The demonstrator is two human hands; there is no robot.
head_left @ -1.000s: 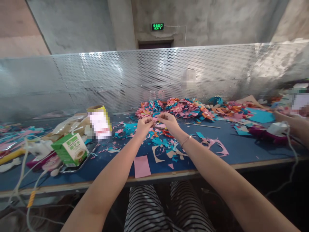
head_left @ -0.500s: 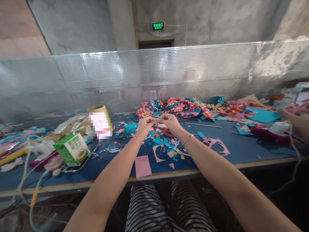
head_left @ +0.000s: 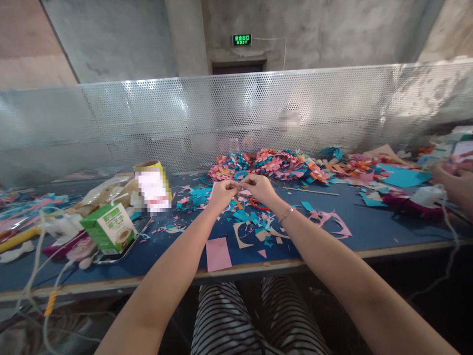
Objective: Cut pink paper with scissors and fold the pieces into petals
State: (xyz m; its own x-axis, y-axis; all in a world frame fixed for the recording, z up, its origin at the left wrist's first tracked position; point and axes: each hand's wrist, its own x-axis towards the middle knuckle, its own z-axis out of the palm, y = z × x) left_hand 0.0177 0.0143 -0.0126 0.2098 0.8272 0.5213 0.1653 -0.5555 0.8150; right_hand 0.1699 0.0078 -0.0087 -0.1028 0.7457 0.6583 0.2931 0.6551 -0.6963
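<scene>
My left hand [head_left: 223,194] and my right hand [head_left: 260,190] meet fingertip to fingertip above the middle of the table. Both are pinched, and whatever lies between the fingertips is too small and hidden to make out. Right behind them is a heap of pink, blue and orange paper flowers [head_left: 277,163]. Blue paper scraps [head_left: 244,217] are scattered beneath the hands. A pink paper sheet [head_left: 218,254] lies flat at the table's front edge, below my left wrist.
A green drink carton [head_left: 109,229] stands on the left among white cables [head_left: 37,246]. Behind it is a yellow-edged container [head_left: 165,180]. A thin stick [head_left: 310,191] and a cut-out pink sheet [head_left: 343,228] lie to the right. Another person's hand [head_left: 453,180] shows at far right. Perforated metal panels [head_left: 236,118] close off the back.
My hands stay almost in place, still pinched together, with only small shifts of the fingers. The co-worker's hand at far right has moved slightly.
</scene>
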